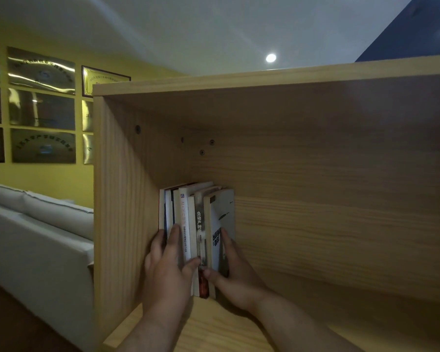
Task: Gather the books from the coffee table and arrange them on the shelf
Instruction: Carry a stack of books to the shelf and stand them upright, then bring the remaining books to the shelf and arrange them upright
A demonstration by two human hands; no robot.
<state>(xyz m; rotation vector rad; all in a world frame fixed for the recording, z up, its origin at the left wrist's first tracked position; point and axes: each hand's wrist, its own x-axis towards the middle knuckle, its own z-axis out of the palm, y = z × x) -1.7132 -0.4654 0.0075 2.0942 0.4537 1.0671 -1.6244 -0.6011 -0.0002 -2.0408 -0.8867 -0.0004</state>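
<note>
Flat-fingered, my left hand (165,270) presses the books (200,224); my right hand (235,280) lies along the end cover (neither clasps). They stand upright on the shelf (315,199).

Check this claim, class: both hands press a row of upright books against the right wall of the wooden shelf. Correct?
No. In the head view the left hand and right hand press the upright books against the shelf's left wall, not the right.

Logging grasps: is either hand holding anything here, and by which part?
Nothing is gripped. The left hand presses flat on the spines of the row of books; the right hand lies flat against its rightmost cover.
</note>
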